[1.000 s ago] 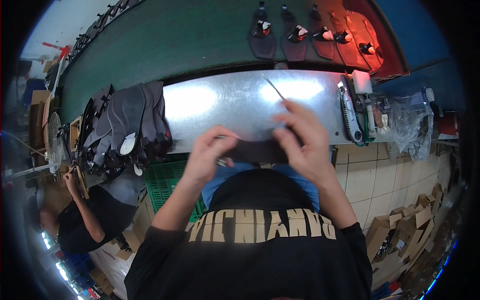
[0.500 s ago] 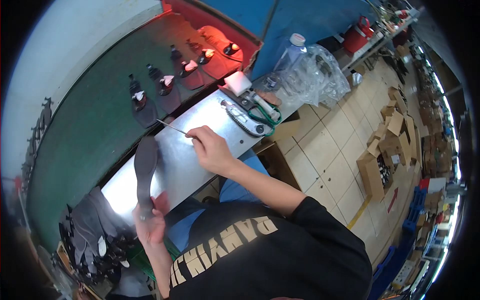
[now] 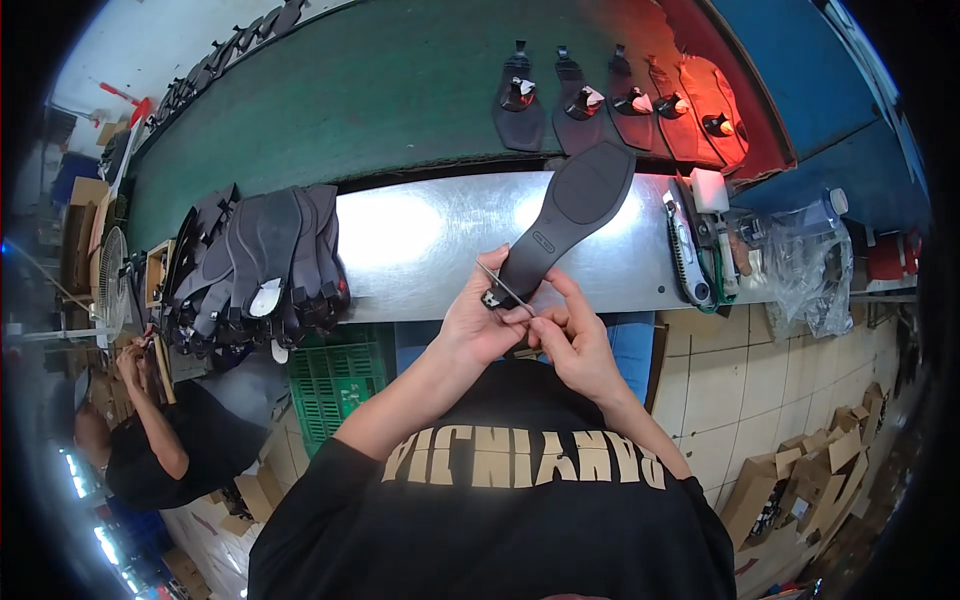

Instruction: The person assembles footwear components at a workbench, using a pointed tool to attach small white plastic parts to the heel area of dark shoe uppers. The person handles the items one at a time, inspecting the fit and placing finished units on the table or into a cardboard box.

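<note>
Apparently, the stack of dark grey, long-waisted shoe soles [image 3: 285, 235] is resting near the left end of the shiny silver metal tabletop [image 3: 400, 250], its lower part hanging over the near edge; the faces are looking matt and smooth. Below this edge, a green plastic crate [image 3: 338, 385] with latticed walls is standing.

More to the right, the left hand [image 3: 478, 325] is grasping the narrow end of a black, matt, hourglass-shaped sole [image 3: 575, 200], where a small shiny piece is showing. A thin, straight metal rod [image 3: 507, 288] is crossing this narrow end. The sole is slanting up from the near edge of the tabletop, its broad end reaching past the far edge in the view; whether it is touching the metal, I cannot tell. Probably it is light, bending a little yet springy, not fragile and not very slippery; the narrow waist is offering the surest hold, while the slim rod is seeming stiff and easier to let slip. The right hand [image 3: 575, 350] is pinching the rod's lower end, beside the sole.

Near the right end of the tabletop, a grey cutter knife with a ribbed side [image 3: 686, 250] is lying, and a crinkled, transparent plastic bag [image 3: 815, 270] is hanging over the corner.
</note>
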Available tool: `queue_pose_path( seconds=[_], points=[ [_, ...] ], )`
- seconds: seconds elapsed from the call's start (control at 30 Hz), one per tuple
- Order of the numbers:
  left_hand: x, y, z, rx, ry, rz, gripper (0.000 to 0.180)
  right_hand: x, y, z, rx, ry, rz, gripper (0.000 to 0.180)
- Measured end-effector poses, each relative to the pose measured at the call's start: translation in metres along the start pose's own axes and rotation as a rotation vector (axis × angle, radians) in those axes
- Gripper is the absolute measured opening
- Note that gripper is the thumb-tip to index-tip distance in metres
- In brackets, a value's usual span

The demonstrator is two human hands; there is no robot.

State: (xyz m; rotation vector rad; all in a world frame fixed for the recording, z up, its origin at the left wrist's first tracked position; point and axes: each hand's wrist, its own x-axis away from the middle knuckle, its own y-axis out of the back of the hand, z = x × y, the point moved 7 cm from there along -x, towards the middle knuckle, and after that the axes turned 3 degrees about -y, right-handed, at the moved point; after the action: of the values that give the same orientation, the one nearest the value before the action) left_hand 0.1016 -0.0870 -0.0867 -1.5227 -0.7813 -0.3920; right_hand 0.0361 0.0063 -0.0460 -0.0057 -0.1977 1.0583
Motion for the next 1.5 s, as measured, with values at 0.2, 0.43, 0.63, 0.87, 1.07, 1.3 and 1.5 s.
queue_pose_path(
  seconds=[0.2,0.43,0.63,0.87,1.07,1.3,1.5],
  points=[
    [0.0,0.007,-0.003,0.032,-0.038,0.004,0.024,-0.003,0.0,0.007,0.213,0.241,-0.096,0.044],
    [0.011,-0.002,-0.022,-0.226,-0.265,0.054,0.028,-0.005,0.003,-0.013,-0.413,-0.192,0.052,0.038],
    [0.026,-0.016,-0.053,-0.644,-0.785,0.026,0.059,0.012,-0.027,-0.011,-0.362,-0.352,0.239,0.056],
    [0.03,-0.018,-0.057,-0.765,-0.966,0.114,0.068,0.014,-0.038,-0.006,-0.579,-0.418,0.202,0.05],
    [0.034,-0.021,-0.063,-0.719,-0.9,0.128,0.073,0.005,-0.02,0.004,-0.523,-0.342,0.173,0.032],
    [0.031,-0.014,-0.061,-0.581,-0.762,0.059,0.089,0.008,-0.018,0.04,0.622,0.406,-0.125,0.015],
    [0.025,-0.009,-0.063,-0.586,-0.719,0.027,0.083,0.012,-0.03,0.045,0.623,0.391,-0.018,0.013]
  ],
)
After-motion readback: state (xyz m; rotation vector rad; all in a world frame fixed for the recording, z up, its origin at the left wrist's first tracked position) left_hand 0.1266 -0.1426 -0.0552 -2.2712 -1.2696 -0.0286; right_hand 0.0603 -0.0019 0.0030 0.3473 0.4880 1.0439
